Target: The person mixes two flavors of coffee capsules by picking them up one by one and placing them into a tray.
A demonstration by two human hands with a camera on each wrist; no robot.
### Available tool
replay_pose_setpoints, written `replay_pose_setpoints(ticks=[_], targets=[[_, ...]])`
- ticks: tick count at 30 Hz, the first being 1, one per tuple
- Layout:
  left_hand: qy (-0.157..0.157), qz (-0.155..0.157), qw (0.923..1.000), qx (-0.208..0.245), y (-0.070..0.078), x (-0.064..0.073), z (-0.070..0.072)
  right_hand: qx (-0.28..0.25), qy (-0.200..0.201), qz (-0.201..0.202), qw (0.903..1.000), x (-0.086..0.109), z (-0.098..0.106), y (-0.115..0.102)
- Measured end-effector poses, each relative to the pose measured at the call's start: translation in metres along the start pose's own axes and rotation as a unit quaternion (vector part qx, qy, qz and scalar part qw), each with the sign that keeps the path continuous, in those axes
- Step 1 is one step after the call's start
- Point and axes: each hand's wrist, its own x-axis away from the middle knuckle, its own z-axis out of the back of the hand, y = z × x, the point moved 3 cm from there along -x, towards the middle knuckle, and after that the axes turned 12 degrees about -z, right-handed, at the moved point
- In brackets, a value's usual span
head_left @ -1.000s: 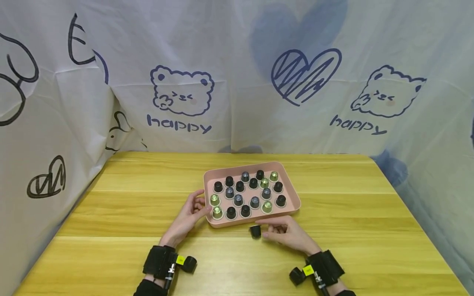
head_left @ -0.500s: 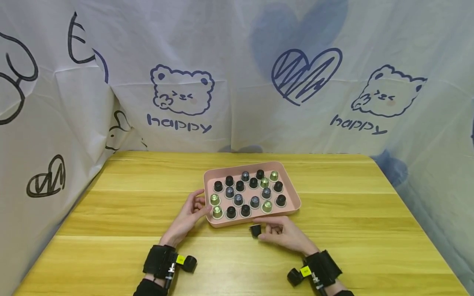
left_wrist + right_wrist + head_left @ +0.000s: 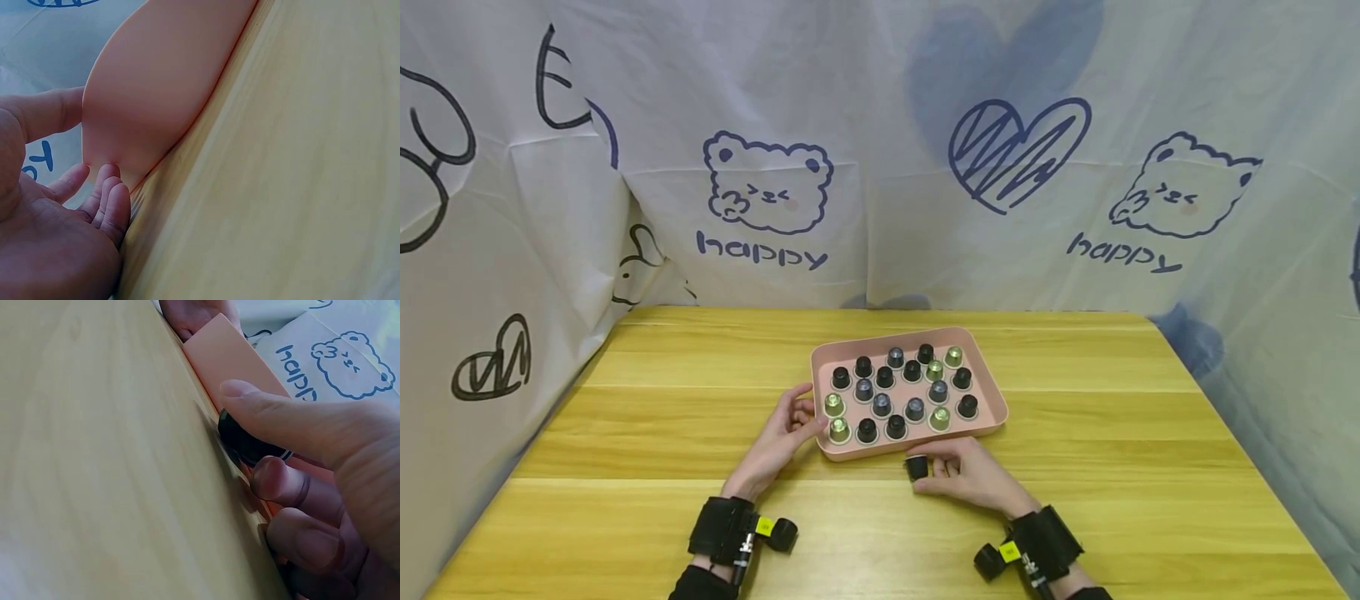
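A black coffee capsule [image 3: 917, 467] is just in front of the pink tray [image 3: 992, 398], its rim turned toward the tray. My right hand [image 3: 973, 477] pinches it, index finger at the far side and thumb at the near side. In the right wrist view the thumb lies over the dark capsule [image 3: 240, 436], with the other fingers curled below. My left hand [image 3: 781, 433] holds the tray's left end, thumb over the rim and fingers against the outer wall [image 3: 156, 75]. Black, blue-grey and green capsules [image 3: 939, 417] stand in the tray, narrow ends up.
The tray stands on a wooden table [image 3: 647, 433]. Behind it hangs a pale cloth [image 3: 880, 208] with drawn bears and hearts, which also runs down both sides. Each wrist wears a black band with a small camera [image 3: 990, 562].
My right hand has moved slightly left, its thumb sliding to the near side of the black capsule and closing on it. The left hand and tray have stayed in place.
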Motion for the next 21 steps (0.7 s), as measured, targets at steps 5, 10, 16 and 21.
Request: replay_pose_setpoints(ticks=[5,10,16,21], targets=[[0.001,0.002,1.0,-0.003,-0.001,0.0,0.0,0.015,0.009,0.006,0.9998,-0.001,-0.001,0.001],[0.003,0.003,1.0,-0.006,-0.001,0.0,0.0,-0.008,0.014,0.011,0.9998,0.0,-0.001,0.005],[0.004,0.0,1.0,-0.005,-0.002,-0.001,0.0,-0.066,0.005,0.016,0.9976,0.0,0.0,0.012],[0.004,0.0,1.0,-0.005,-0.002,-0.001,0.0,-0.084,0.009,0.025,0.9961,0.001,0.0,0.015]])
